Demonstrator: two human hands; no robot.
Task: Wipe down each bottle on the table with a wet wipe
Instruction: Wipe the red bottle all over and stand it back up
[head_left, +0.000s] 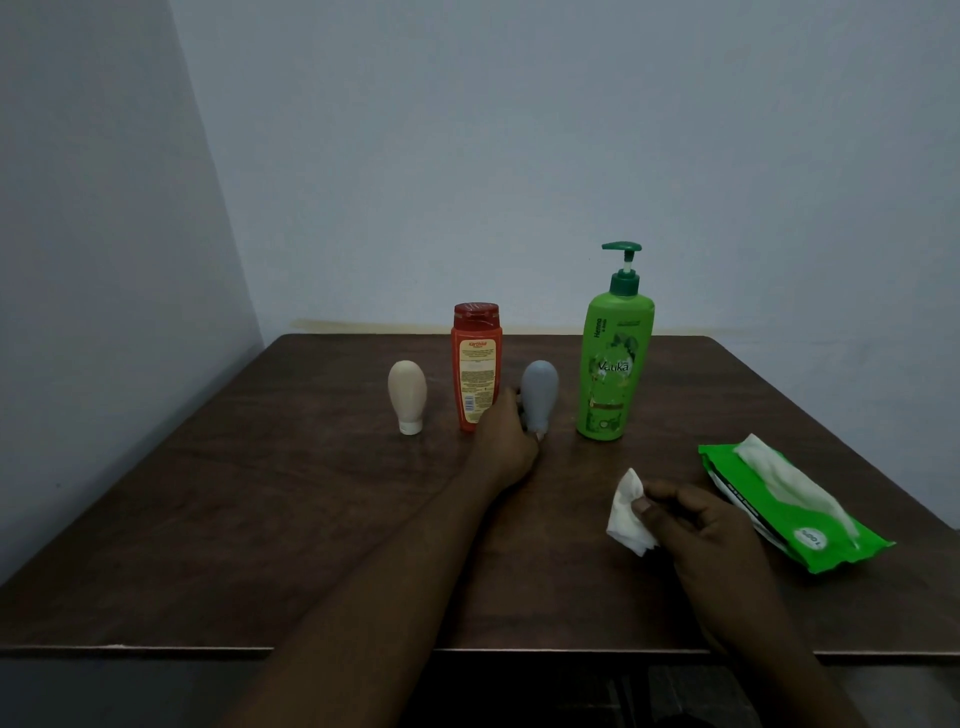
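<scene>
dark brown wood grain fills the lower half of the head view: the table (260, 519) carries four bottles in a row just above centre. from left to right stand a matte beige squeeze bottle (406, 397) on its white cap, a glossy flat-sided red bottle (477, 364), a rounded grey squeeze bottle (539, 392) cap-down, and a tall green pump bottle (613, 364). at centre the left hand (506, 441) curls thumb and fingers round the grey bottle's narrow lower end, probably to steady it for wiping. at lower right the right hand (711, 530) pinches a crumpled white wet wipe (628, 514). a shiny green wipe pack (831, 540) lies at the right, one sheet poking out.
</scene>
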